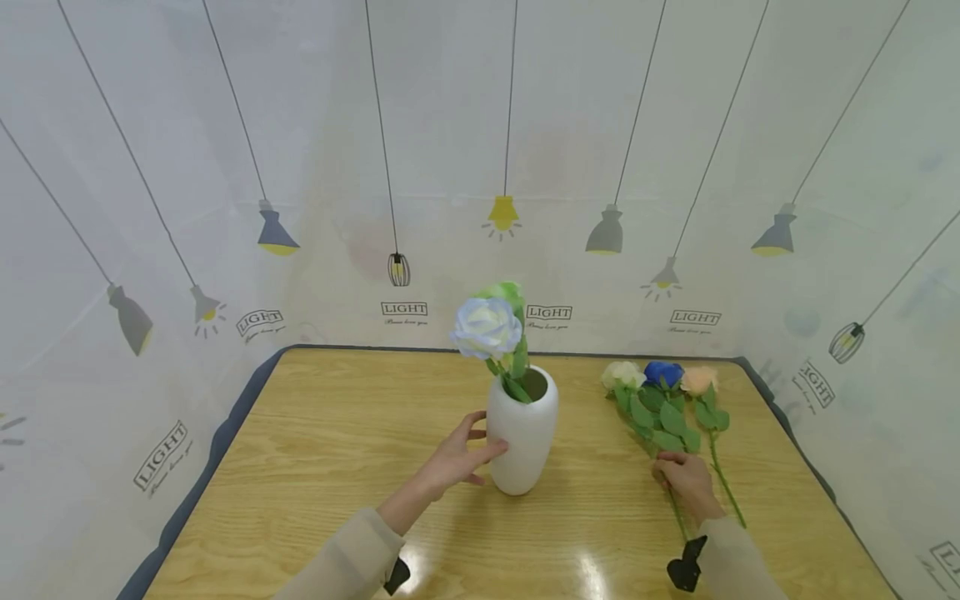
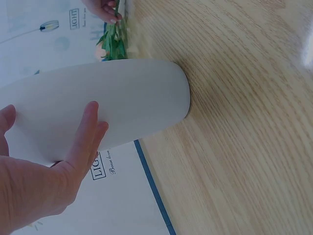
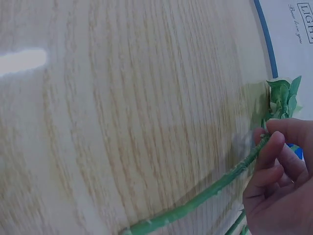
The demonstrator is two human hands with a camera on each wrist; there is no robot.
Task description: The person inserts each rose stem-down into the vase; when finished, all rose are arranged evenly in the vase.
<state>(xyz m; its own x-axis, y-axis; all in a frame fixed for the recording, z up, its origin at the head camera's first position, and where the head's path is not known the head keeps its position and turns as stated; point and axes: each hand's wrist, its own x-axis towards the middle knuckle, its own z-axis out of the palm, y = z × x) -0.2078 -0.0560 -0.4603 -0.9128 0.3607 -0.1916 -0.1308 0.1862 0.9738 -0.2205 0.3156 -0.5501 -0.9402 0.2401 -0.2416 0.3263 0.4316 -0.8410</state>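
Note:
A white vase (image 1: 521, 442) stands on the table, with a pale blue-and-white rose (image 1: 487, 327) and its green leaves rising above the rim. My left hand (image 1: 463, 454) holds the vase's left side, thumb across the front and fingers spread along it; in the left wrist view, fingertips (image 2: 90, 110) touch its smooth wall. At the right, my right hand (image 1: 684, 481) pinches the green stem (image 3: 195, 203) of a white rose (image 1: 622, 375) between thumb and fingers. That stem's lower end slants toward me, close over the tabletop.
A blue rose (image 1: 663, 372) and a peach rose (image 1: 700, 381) lie at the table's back right, beside the white one. The peach rose's stem (image 1: 726, 482) points toward me. Behind the wooden table (image 1: 337, 417) hangs a white sheet (image 1: 450, 125) printed with lamps.

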